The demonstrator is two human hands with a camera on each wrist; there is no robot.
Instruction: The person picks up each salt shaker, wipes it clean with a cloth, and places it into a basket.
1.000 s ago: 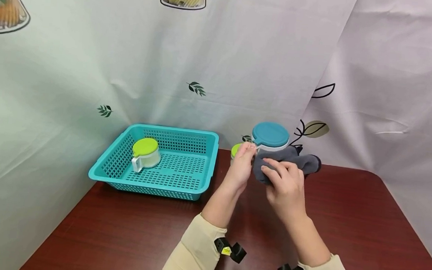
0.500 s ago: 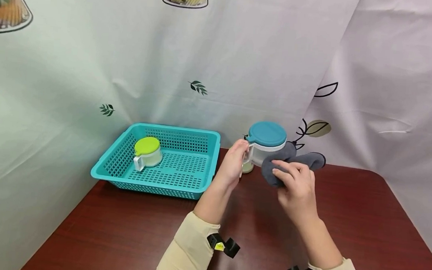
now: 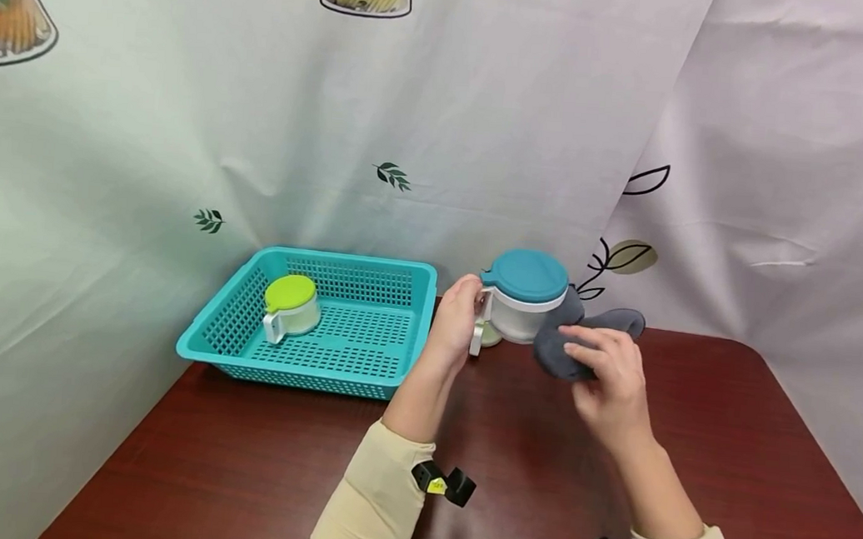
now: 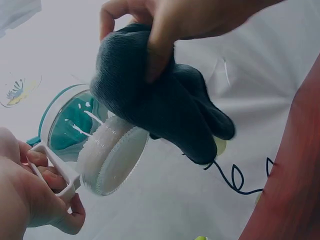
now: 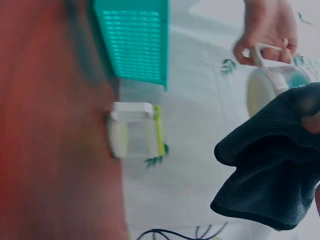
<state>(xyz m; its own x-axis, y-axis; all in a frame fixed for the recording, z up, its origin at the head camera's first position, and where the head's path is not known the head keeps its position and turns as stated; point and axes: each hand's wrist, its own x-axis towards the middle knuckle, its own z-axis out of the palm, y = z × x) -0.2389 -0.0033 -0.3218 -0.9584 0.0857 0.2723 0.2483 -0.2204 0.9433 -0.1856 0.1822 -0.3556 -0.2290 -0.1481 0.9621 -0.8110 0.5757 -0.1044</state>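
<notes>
My left hand [image 3: 454, 321] grips the white handle of a clear jar [image 3: 522, 316] with a blue lid, held up above the table. In the left wrist view, fingers curl through the jar's handle [image 4: 59, 172]. A folded dark grey cloth [image 3: 565, 346] is pinched in my right hand [image 3: 611, 382], close against the jar's right side. Whether cloth and glass touch, I cannot tell. Behind the raised jar, a second jar [image 5: 135, 131] with a lime-green lid stands on the table; the head view shows only a bit of it.
A turquoise perforated basket [image 3: 415, 360] stands at the back left of the dark red table [image 3: 275, 459]. Inside it sits another jar [image 3: 296, 317] with a lime-green lid. A printed white curtain [image 3: 486, 140] hangs right behind the table.
The blue-lidded jar has shifted left and slightly down with my left hand. My right hand and the cloth have moved right, baring more of the jar's side.
</notes>
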